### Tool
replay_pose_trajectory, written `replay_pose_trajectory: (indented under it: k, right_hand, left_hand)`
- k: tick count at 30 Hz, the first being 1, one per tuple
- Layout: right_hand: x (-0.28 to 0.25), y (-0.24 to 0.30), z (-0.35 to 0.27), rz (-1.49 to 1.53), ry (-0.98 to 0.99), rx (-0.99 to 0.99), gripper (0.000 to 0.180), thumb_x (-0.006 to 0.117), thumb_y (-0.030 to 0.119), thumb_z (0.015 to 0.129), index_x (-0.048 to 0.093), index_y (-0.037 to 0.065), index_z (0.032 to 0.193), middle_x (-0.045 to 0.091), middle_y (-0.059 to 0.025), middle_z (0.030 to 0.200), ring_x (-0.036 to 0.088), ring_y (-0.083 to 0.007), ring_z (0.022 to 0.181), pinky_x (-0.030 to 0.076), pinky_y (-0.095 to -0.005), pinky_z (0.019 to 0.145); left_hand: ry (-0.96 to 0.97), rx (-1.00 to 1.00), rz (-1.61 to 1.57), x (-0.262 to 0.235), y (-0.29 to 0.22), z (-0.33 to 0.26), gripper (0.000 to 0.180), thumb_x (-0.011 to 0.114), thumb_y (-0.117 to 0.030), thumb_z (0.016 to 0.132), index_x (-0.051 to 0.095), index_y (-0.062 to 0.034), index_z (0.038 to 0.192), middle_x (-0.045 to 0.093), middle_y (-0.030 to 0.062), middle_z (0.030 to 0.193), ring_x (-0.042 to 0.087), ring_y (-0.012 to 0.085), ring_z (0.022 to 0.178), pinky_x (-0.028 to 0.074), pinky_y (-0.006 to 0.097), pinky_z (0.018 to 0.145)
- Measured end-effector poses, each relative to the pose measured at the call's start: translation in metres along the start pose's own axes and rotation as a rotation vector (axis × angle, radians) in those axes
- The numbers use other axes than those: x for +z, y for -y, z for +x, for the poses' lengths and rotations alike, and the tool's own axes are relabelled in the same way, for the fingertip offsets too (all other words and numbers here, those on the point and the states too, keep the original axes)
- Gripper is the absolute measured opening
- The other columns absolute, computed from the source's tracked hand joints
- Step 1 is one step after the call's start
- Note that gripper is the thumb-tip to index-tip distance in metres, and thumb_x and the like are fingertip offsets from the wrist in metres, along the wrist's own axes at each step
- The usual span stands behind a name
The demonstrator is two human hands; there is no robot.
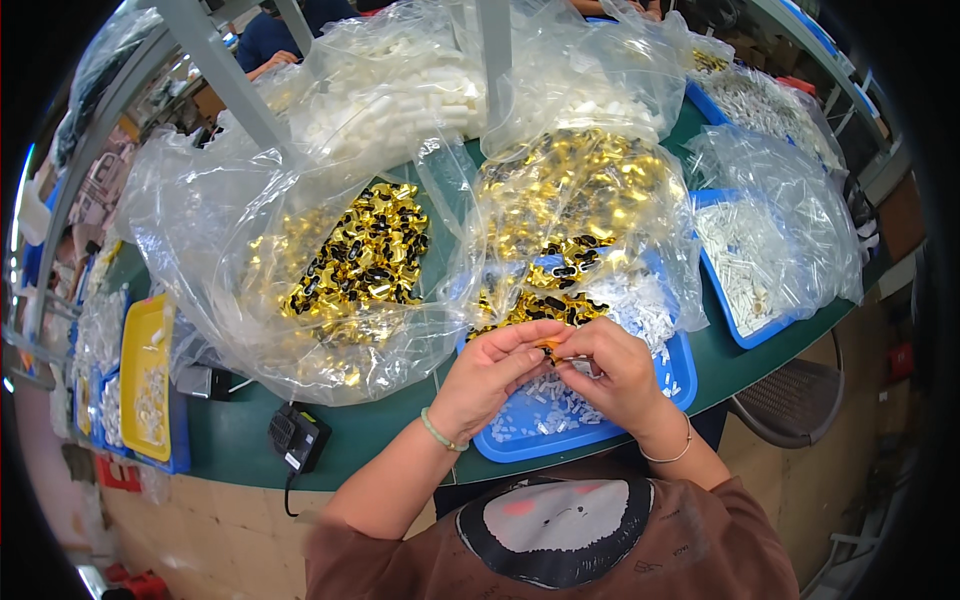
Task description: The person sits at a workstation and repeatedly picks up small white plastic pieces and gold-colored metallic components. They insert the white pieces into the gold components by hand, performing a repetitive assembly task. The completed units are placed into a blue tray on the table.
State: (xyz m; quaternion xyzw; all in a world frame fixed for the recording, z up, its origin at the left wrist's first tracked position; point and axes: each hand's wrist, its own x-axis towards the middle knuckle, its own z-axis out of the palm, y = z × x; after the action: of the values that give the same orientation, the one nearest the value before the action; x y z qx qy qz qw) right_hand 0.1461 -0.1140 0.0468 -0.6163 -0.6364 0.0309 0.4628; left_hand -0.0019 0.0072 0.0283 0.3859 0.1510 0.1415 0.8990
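One small gold-and-black piece [548, 351] sits pinched between the nearly closed fingertips of the left hand [496, 368] and right hand [614, 368], above the blue tray [545, 447], likely so drops land there; loose gold pieces [560, 306] lie toward its far side, handy.

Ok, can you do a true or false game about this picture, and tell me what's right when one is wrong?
1. The left hand and right hand hold a small piece between them. True.
2. The yellow tray is at the person's right. False: it is at the left.
3. A lot of gold-and-black pieces lie on the table. True.
4. The tabletop is red. False: it is green.
5. The left hand's wrist is bare. False: a pale green bracelet is around it.
6. A black device with a cable sits near the table's front edge. True.
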Motion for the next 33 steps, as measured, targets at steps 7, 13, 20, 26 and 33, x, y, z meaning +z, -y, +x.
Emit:
replay_pose_trajectory:
  k: [7, 13, 20, 26, 33]
  right_hand:
    - [0.003, -0.002, -0.002, -0.026, 0.040, -0.041, 0.030, 0.078, -0.002, 0.068, 0.063, 0.008, 0.092, 0.064, -0.0087, 0.082, 0.064, -0.0249, 0.067, 0.051, -0.0318, 0.056]
    - [0.000, 0.001, -0.002, 0.018, 0.061, 0.085, 0.029, 0.078, -0.002, 0.069, 0.062, 0.007, 0.091, 0.064, -0.0082, 0.082, 0.063, -0.0229, 0.068, 0.050, -0.0311, 0.056]
    - [-0.005, 0.006, 0.000, 0.031, 0.040, 0.136, 0.019, 0.072, 0.001, 0.079, 0.066, 0.005, 0.096, 0.064, -0.0089, 0.089, 0.060, -0.0192, 0.071, 0.047, -0.0272, 0.058]
    - [-0.021, 0.003, 0.003, -0.022, -0.206, 0.011, 0.017, 0.055, 0.016, 0.097, 0.067, 0.004, 0.099, 0.056, -0.0125, 0.097, 0.057, -0.0217, 0.084, 0.046, -0.0308, 0.073]
    - [-0.019, 0.001, -0.008, 0.690, -0.353, 0.255, 0.012, 0.056, 0.008, 0.097, 0.062, -0.001, 0.099, 0.055, -0.0124, 0.098, 0.063, -0.0175, 0.082, 0.052, -0.0246, 0.068]
  left_hand:
    - [-0.034, 0.013, 0.093, -0.006, 0.008, 0.001, 0.030, 0.056, -0.004, 0.095, 0.060, 0.0018, 0.124, 0.066, 0.0116, 0.118, 0.064, 0.0145, 0.104, 0.051, 0.027, 0.092]
    - [-0.050, 0.069, 0.143, -0.001, 0.007, 0.000, 0.029, 0.057, -0.003, 0.094, 0.060, 0.0029, 0.122, 0.066, 0.0119, 0.116, 0.064, 0.0139, 0.102, 0.051, 0.026, 0.089]
    - [-0.083, 0.066, 0.060, -0.003, 0.012, 0.002, 0.030, 0.057, -0.005, 0.095, 0.060, 0.0032, 0.123, 0.066, 0.0116, 0.116, 0.064, 0.0142, 0.102, 0.051, 0.027, 0.092]
    - [-0.155, 0.076, 0.214, -0.006, 0.005, 0.001, 0.031, 0.060, -0.002, 0.093, 0.061, 0.0016, 0.124, 0.067, 0.0092, 0.111, 0.063, 0.0098, 0.098, 0.051, 0.022, 0.087]
    - [-0.227, 0.221, 0.463, -0.002, 0.012, 0.001, 0.031, 0.062, 0.001, 0.090, 0.062, 0.0030, 0.122, 0.068, 0.0050, 0.103, 0.063, 0.0063, 0.092, 0.050, 0.018, 0.079]
